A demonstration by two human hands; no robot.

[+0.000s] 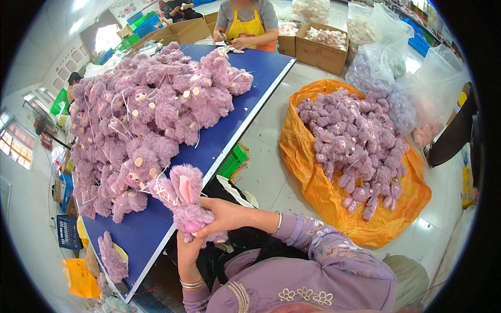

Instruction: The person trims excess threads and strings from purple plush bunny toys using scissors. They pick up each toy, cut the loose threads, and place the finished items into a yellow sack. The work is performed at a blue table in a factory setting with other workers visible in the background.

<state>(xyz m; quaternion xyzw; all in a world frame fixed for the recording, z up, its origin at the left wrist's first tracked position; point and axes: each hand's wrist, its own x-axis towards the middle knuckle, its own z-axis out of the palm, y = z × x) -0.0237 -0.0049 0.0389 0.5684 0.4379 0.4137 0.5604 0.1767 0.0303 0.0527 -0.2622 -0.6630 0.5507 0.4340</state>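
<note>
Between my two hands is a purple plush bunny (187, 201) with long pink-lined ears and a pink face patch, held just off the table's near edge. My right hand (222, 215) wraps its body from the right. From below, my left hand (189, 250) grips its lower part; some of those fingers are hidden behind the fur. The ears point up and away from me, with white lacing across one ear. Just beyond lies a big heap of similar purple plush toys (141, 104), with loose white threads, on the blue table (209, 151).
An orange sack (297, 195) full of purple plush toys stands on the floor at right. A separate plush piece (113, 258) lies at the table's near left corner. Across the table a person in a yellow apron (245, 26) handles white pieces. Cardboard boxes (323, 52) and stuffed plastic bags (370, 68) stand behind.
</note>
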